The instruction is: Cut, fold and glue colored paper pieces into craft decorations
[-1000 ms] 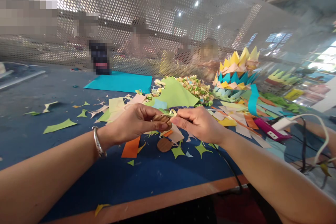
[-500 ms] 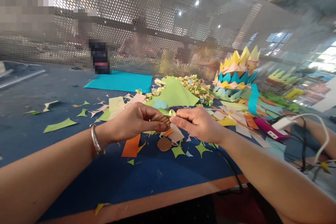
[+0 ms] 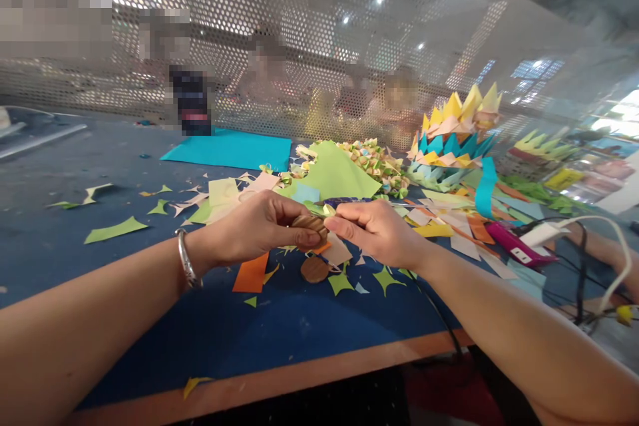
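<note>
Pinched between thumb and fingers of my left hand (image 3: 272,229) is a round wooden disc (image 3: 310,229) with striped grain. My right hand (image 3: 377,231) is closed beside the disc's right edge, its fingertips on a small pale yellow paper piece (image 3: 329,211). Whether that piece is fixed to the disc, I cannot tell. Below the hands, a second wooden disc (image 3: 315,269) lies on the blue table (image 3: 239,346). Around it are an orange paper strip (image 3: 251,273) and green star-shaped scraps (image 3: 341,283). Just behind my hands lies a dark blue pen-like tool (image 3: 347,200), partly hidden.
Behind stand a pile of small folded paper pieces (image 3: 382,166), a green sheet (image 3: 334,173) and a turquoise sheet (image 3: 234,150). Stacked paper crowns (image 3: 452,143) rise at right. A magenta power strip (image 3: 519,244) with cables lies near another person's arm (image 3: 606,253). Perforated metal panel (image 3: 299,46) closes the back.
The view has shifted slightly. Both hands keep nearly the same pose at the disc, with only a small movement of the fingers.
</note>
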The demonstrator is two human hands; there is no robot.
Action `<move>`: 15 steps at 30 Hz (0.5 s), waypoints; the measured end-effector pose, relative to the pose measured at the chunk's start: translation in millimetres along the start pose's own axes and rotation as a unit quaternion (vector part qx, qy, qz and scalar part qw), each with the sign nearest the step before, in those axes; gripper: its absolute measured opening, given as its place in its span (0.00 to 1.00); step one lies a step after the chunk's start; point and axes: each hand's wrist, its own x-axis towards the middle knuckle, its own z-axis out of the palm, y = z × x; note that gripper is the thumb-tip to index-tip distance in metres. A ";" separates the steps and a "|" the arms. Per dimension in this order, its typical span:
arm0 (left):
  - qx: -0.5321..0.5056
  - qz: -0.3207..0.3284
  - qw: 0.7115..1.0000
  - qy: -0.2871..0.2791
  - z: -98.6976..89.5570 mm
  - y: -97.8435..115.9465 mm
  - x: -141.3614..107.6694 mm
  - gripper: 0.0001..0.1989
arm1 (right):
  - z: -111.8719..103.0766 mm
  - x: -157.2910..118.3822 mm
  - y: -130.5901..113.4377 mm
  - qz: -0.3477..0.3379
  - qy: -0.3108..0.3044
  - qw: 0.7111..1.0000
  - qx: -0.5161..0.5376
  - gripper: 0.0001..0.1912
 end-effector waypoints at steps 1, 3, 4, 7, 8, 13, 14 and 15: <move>-0.008 0.004 1.000 -0.003 0.6 -1.2 0.1 0.05 | 0.4 0.2 -0.5 0.000 -0.003 1.000 0.000 0.26; -0.020 0.009 1.000 -0.005 1.7 -2.9 0.5 0.06 | 1.0 0.4 -1.6 0.000 -0.008 1.000 0.003 0.26; -0.022 0.010 1.000 -0.006 2.1 -3.3 0.8 0.06 | 1.2 0.4 -2.1 0.000 -0.008 1.000 0.006 0.26; -0.006 0.009 1.000 -0.005 2.4 -3.6 1.3 0.06 | 1.2 0.3 -2.5 -0.001 0.001 1.000 0.015 0.26; 0.005 0.011 1.000 -0.003 2.0 -3.7 1.4 0.06 | 1.0 0.2 -2.2 0.000 0.004 1.000 0.018 0.26; 0.069 0.008 0.997 0.030 -4.2 -6.5 0.0 0.07 | -2.0 -0.8 0.2 0.030 0.039 0.998 0.031 0.26; 0.098 0.002 0.995 0.035 -5.9 -6.9 -0.7 0.11 | -2.8 -1.0 0.7 0.036 0.045 0.998 0.034 0.26; 0.141 -0.004 0.989 0.038 -7.5 -7.0 -1.6 0.15 | -3.6 -1.1 1.0 0.040 0.050 0.997 0.037 0.26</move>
